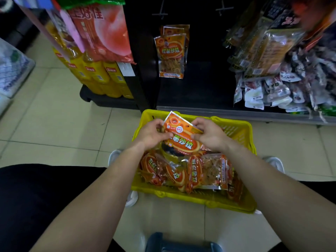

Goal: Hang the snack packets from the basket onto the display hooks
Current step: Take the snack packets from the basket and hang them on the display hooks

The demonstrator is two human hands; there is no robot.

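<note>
A yellow plastic basket (240, 128) sits on the tiled floor in front of me, with several orange snack packets (192, 171) lying in it. Both hands hold one orange packet (181, 137) just above the basket's far half. My left hand (152, 133) pinches its left edge and my right hand (211, 135) grips its right side. On the black display panel ahead, a few matching orange packets (171, 53) hang from a hook. Two bare hooks (161, 13) (223, 9) stick out higher up.
Red and pink bags (107, 31) hang at upper left above yellow boxes (101, 77). Clear-wrapped snacks (263, 50) and white packets (269, 93) crowd the right side of the display. A grey shelf edge (236, 113) runs just behind the basket. A blue object (181, 242) lies by my knees.
</note>
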